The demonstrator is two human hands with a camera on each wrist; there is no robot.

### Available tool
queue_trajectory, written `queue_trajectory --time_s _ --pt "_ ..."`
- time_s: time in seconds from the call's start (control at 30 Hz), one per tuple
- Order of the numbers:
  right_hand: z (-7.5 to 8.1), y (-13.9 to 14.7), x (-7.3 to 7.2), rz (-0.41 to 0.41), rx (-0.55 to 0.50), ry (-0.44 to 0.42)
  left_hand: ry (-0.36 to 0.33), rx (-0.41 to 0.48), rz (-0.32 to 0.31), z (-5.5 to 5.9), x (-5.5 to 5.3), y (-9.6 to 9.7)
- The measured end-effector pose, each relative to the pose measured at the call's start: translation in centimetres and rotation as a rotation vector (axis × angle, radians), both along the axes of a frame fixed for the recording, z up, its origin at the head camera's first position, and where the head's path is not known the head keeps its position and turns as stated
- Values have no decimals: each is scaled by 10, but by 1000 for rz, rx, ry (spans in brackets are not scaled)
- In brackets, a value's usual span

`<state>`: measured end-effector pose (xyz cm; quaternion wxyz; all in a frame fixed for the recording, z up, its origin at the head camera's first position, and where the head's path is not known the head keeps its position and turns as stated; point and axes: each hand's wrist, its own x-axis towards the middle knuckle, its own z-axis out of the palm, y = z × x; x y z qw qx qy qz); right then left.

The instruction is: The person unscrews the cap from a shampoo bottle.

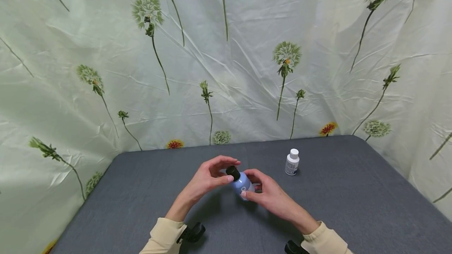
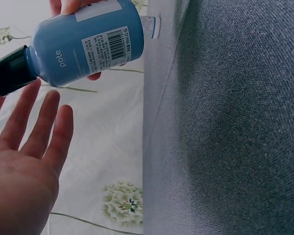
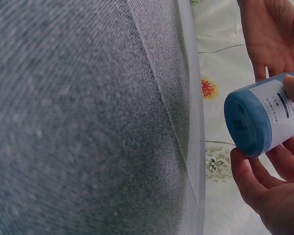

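A blue bottle [image 1: 243, 186] with a black cap [image 1: 233, 172] is held tilted above the table, its cap toward the left hand. My right hand [image 1: 270, 197] grips the bottle's body between thumb and fingers. In the right wrist view, the bottle's base [image 3: 245, 125] faces the camera and a white label shows on its side. My left hand [image 1: 206, 175] is around the cap, thumb tip right at its edge. From the left wrist, its fingers [image 2: 41, 125] look spread and nearly straight, and a barcode label [image 2: 107, 49] shows on the bottle.
A small white bottle [image 1: 292, 162] with a white cap stands upright on the table to the right, beyond the right hand. The dark grey table [image 1: 148, 191] ends at the back against a pale curtain [image 1: 243, 69] printed with dandelions.
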<state>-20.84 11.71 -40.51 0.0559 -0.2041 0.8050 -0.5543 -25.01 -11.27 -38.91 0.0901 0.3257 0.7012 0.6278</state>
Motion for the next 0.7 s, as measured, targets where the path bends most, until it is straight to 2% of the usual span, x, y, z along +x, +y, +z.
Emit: queue_trajectory --time_s 0.17,0.37,0.53,0.7 --pt "0 0 1 3 -12 4 -48 28 -69 -2 1 0" --pt "-1 0 1 3 -4 21 -69 55 -105 -2 1 -1" --pt "-1 0 1 0 -4 21 -89 63 -102 -2 1 -3" --pt "-1 0 1 -2 -16 5 -100 29 -59 -1 2 -3"
